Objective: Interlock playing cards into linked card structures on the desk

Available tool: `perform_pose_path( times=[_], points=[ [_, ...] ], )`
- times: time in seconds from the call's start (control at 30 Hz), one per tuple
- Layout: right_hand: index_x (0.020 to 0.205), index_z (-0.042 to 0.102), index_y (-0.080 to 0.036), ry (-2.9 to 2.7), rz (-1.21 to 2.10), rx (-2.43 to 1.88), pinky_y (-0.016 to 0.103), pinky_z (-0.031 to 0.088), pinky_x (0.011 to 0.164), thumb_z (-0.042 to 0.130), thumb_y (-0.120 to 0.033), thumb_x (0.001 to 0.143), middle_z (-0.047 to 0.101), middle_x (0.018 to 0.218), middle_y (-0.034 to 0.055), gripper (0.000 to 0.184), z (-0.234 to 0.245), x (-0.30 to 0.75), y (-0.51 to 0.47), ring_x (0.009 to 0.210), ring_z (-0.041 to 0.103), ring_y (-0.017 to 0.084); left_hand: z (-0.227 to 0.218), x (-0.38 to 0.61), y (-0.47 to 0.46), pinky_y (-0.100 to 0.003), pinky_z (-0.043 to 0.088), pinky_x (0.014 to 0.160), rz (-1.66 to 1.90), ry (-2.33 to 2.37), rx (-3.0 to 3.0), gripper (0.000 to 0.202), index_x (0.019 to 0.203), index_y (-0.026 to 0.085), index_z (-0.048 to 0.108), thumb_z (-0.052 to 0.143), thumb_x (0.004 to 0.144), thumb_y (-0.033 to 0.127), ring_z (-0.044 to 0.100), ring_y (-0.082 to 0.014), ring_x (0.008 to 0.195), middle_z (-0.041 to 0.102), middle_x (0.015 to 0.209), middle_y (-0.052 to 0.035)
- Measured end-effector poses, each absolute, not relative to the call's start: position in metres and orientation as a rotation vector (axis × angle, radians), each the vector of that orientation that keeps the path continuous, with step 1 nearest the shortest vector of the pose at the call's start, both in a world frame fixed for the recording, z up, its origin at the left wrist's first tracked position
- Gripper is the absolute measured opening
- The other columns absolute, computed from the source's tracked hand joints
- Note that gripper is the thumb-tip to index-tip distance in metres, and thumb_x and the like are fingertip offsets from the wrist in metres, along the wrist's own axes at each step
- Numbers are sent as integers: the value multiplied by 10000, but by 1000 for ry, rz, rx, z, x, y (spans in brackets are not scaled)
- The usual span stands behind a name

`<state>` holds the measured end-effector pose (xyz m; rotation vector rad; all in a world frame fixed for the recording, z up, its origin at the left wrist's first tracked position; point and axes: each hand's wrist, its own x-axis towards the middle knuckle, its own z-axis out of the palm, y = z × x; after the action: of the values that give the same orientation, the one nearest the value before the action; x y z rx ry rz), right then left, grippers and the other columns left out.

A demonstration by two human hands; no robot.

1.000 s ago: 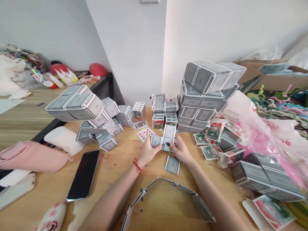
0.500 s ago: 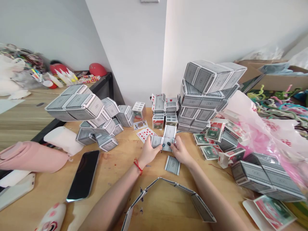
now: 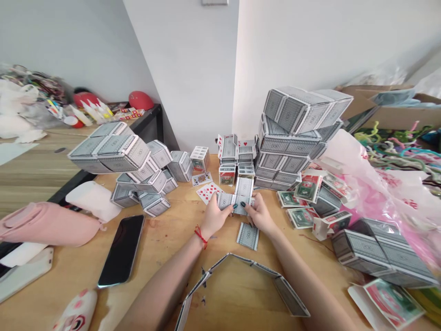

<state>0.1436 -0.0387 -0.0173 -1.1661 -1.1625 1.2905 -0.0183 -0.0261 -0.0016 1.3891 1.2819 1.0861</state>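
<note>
Several grey-backed playing cards are joined in a small piece between my hands, one of them standing out toward the wall. My left hand pinches the left side of the piece, thumb on top. At the right side, my right hand grips it with the thumb pressed on the card backs. Just below my hands lies a loose grey card. Nearer to me, a bent strip of joined cards stands on edge between my forearms. Two face-up cards, a red diamond card and a picture card, lie beyond my left hand.
Stacked card boxes rise at the back right, with another stack on the left. Red and green card packs lie right of my hands. A phone and a pink pouch lie left. Card packs stand ahead.
My right fingers have shifted slightly on the cards, the hand now a little further right and lower. My left hand keeps its hold. The view has moved very slightly.
</note>
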Motion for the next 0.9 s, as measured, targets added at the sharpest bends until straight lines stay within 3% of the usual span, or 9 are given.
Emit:
perform_pose_path(
  times=[0.13,0.3,0.43,0.6,0.77,0.83,0.9],
  points=[
    [859,437,-208,-1075,1339,-1105,190,304,311,618,-447,693,502,607,-54,342,-10,148,-37,330,402,54,1,-22,-26,-320,510,594,1037,1087,1187,297,852,164,482,632,672,347,617,-167,594,623,736,-25],
    [675,508,-176,-1112,1270,-1151,201,244,324,606,-428,706,404,484,-58,273,-10,150,-36,343,331,58,7,-38,-25,-374,531,618,834,786,1076,236,837,170,598,608,680,347,647,-227,685,650,714,-40],
    [623,524,-183,-1197,1192,-1201,216,265,353,583,-420,723,430,451,-40,264,-11,144,-38,374,369,90,8,-37,-23,-374,541,594,808,778,1044,223,856,190,626,632,671,313,649,-234,721,666,738,-44],
    [817,635,-207,-1360,837,-1292,283,443,566,457,-414,806,647,743,33,274,-16,139,-39,670,579,196,1,-25,-23,-369,554,598,835,876,1061,204,873,177,620,610,711,301,655,-205,676,675,820,-49],
    [1018,648,-210,-1521,470,-1670,277,426,610,433,-375,811,688,772,70,341,-24,141,-41,673,604,203,-5,-21,-25,-356,558,593,852,969,1116,173,785,146,624,612,712,303,655,-200,633,679,731,-43],
    [1004,655,-193,-1482,507,-1645,267,425,601,441,-411,806,690,769,81,364,-23,141,-41,673,608,201,-4,-21,-25,-344,555,577,857,979,1133,187,808,145,633,612,714,305,655,-202,637,684,738,-43],
    [892,672,-161,-1361,747,-1524,265,422,530,386,-488,824,671,661,77,441,-21,141,-40,567,588,188,-3,-23,-25,-329,550,583,886,962,1163,199,832,146,642,611,718,306,655,-205,671,690,774,-46]
  ],
)
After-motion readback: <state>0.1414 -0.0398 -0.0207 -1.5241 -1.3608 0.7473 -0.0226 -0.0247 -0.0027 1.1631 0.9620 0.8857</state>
